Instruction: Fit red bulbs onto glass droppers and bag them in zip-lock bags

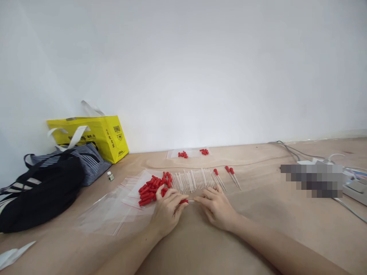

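Observation:
Between thumb and fingers, my left hand (168, 210) pinches a red rubber dropper bulb (184, 201). My right hand (215, 206) is closed on a thin clear glass tube (192, 201), whose end meets the bulb's opening; how deep it sits inside I cannot tell. Beyond my hands lies a row of clear dropper tubes (192, 180). A pile of red bulbs (150, 190) rests on clear zip bags just left of my left hand. To the right of the row, several droppers with bulbs on, such as one red-topped dropper (233, 177), lie on the wooden table.
Near the wall, another clear bag (172, 154) carries more red bulbs. On the left are a yellow bag (114, 141), a black bag (51, 191) and a small bottle (110, 176). Cables (289, 149) and a white power strip (355, 189) lie at the right, beside a blurred patch.

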{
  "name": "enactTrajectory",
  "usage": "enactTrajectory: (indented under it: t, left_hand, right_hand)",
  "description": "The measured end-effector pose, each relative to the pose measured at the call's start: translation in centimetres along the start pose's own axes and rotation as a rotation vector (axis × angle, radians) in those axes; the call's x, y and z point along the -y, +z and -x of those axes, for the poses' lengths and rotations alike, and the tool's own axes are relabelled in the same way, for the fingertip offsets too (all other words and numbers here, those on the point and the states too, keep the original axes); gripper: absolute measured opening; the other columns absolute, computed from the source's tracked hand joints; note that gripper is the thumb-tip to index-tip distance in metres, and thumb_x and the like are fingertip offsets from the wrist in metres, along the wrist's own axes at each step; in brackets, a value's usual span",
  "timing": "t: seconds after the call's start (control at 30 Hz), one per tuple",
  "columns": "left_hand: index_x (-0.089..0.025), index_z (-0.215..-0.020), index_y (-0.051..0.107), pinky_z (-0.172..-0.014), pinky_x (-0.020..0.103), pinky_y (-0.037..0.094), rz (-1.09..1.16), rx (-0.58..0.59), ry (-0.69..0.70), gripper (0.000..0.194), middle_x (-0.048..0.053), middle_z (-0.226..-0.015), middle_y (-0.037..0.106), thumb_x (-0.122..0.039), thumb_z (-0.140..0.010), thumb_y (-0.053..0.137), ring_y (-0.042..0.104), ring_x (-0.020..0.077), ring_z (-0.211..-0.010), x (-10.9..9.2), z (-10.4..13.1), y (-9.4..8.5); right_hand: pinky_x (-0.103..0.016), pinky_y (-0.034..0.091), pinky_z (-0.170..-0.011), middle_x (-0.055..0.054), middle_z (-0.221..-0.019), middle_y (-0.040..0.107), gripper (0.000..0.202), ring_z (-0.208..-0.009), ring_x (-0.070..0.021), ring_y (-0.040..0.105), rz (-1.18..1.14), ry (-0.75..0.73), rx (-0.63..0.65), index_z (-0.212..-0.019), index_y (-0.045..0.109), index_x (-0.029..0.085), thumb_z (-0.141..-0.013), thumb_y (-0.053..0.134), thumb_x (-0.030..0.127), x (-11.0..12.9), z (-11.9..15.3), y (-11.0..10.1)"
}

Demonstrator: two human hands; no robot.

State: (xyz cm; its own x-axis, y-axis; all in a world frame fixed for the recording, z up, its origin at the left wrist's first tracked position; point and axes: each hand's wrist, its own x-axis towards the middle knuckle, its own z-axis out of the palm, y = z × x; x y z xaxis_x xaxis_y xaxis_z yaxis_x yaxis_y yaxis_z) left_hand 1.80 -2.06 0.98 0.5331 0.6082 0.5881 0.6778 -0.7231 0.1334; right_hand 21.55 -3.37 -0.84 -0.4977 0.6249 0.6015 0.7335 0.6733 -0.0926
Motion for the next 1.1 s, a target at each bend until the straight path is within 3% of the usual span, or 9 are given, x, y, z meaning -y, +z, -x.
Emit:
enactTrajectory:
  t: [0.1, 0.2, 0.3, 0.37, 0.57, 0.77, 0.93, 1.1]
  left_hand:
    - [-0.024, -0.107, 0.05, -0.093, 0.048, 0.015, -0.099, -0.071, -0.079, 0.029, 0.006, -0.101, 0.061, -0.031, -0.08, 0.05, 0.049, 0.0236, -0.098, 0.9, 0.1, 0.3]
    - [-0.025, -0.103, 0.052, -0.091, 0.05, 0.017, -0.198, -0.145, -0.181, 0.027, 0.007, -0.103, 0.06, -0.029, -0.076, 0.052, 0.048, 0.0262, -0.099, 2.0, 0.3, 0.5]
    - [-0.025, -0.094, 0.055, -0.088, 0.051, 0.019, -0.273, -0.154, -0.261, 0.021, 0.007, -0.101, 0.06, -0.027, -0.072, 0.055, 0.048, 0.0275, -0.098, 2.9, 0.3, 0.5]
    - [-0.024, -0.09, 0.055, -0.086, 0.051, 0.021, -0.306, -0.139, -0.298, 0.021, 0.008, -0.1, 0.059, -0.029, -0.07, 0.057, 0.048, 0.0277, -0.097, 3.2, 0.2, 0.4]
    - [-0.022, -0.084, 0.055, -0.086, 0.051, 0.022, -0.38, -0.075, -0.36, 0.024, 0.008, -0.094, 0.058, -0.036, -0.065, 0.06, 0.048, 0.0272, -0.094, 3.2, 0.1, 0.1]
    - [-0.022, -0.082, 0.059, -0.085, 0.052, 0.021, -0.462, -0.075, -0.342, 0.021, 0.008, -0.094, 0.057, -0.039, -0.071, 0.055, 0.047, 0.0269, -0.091, 4.0, 0.2, -0.6]
    - [-0.023, -0.08, 0.062, -0.083, 0.052, 0.021, -0.473, -0.047, -0.289, 0.021, 0.006, -0.087, 0.06, -0.024, -0.081, 0.042, 0.05, 0.0245, -0.086, 4.9, 0.1, -1.1]
    - [-0.022, -0.073, 0.062, -0.081, 0.05, 0.023, -0.489, -0.021, -0.292, 0.022, 0.005, -0.084, 0.061, -0.019, -0.08, 0.042, 0.051, 0.0243, -0.084, 5.2, 0.1, -0.9]
  right_hand:
    - [-0.029, 0.02, -0.068, -0.003, -0.077, 0.06, 0.027, -0.075, -0.0147, 0.048, 0.11, 0.166, -0.066, -0.096, 0.06, 0.021, -0.074, 0.046, 0.01, -2.0, 0.0, -0.1]
    - [-0.031, 0.021, -0.071, -0.005, -0.085, 0.063, 0.025, -0.082, -0.018, 0.05, 0.239, 0.526, -0.152, -0.095, 0.06, 0.02, -0.079, 0.042, 0.016, -4.9, -0.1, -0.4]
    - [-0.034, 0.021, -0.071, -0.007, -0.085, 0.065, 0.025, -0.084, -0.0213, 0.052, 0.338, 0.814, -0.1, -0.092, 0.06, 0.019, -0.081, 0.038, 0.022, -7.4, -0.1, -0.7]
    - [-0.035, 0.021, -0.071, -0.007, -0.083, 0.065, 0.025, -0.084, -0.0226, 0.052, 0.367, 0.892, -0.022, -0.089, 0.06, 0.019, -0.081, 0.037, 0.023, -8.4, 0.0, -0.8]
    - [-0.036, 0.021, -0.071, -0.008, -0.084, 0.065, 0.024, -0.087, -0.0244, 0.052, 0.429, 0.902, 0.119, -0.089, 0.06, 0.019, -0.079, 0.038, 0.019, -9.0, 0.4, -0.3]
    - [-0.036, 0.022, -0.07, -0.009, -0.091, 0.063, 0.022, -0.087, -0.0232, 0.051, 0.441, 0.838, 0.071, -0.083, 0.062, 0.019, -0.077, 0.041, 0.02, -8.9, 0.6, -0.2]
    - [-0.034, 0.022, -0.071, -0.006, -0.084, 0.063, 0.024, -0.088, -0.0214, 0.051, 0.338, 0.755, 0.002, -0.075, 0.062, 0.021, -0.079, 0.04, 0.03, -7.4, -0.2, 0.2]
    - [-0.038, 0.024, -0.074, -0.008, -0.089, 0.063, 0.023, -0.093, -0.0243, 0.05, 0.301, 0.851, 0.089, -0.076, 0.063, 0.02, -0.077, 0.043, 0.032, -7.2, -1.2, 0.5]
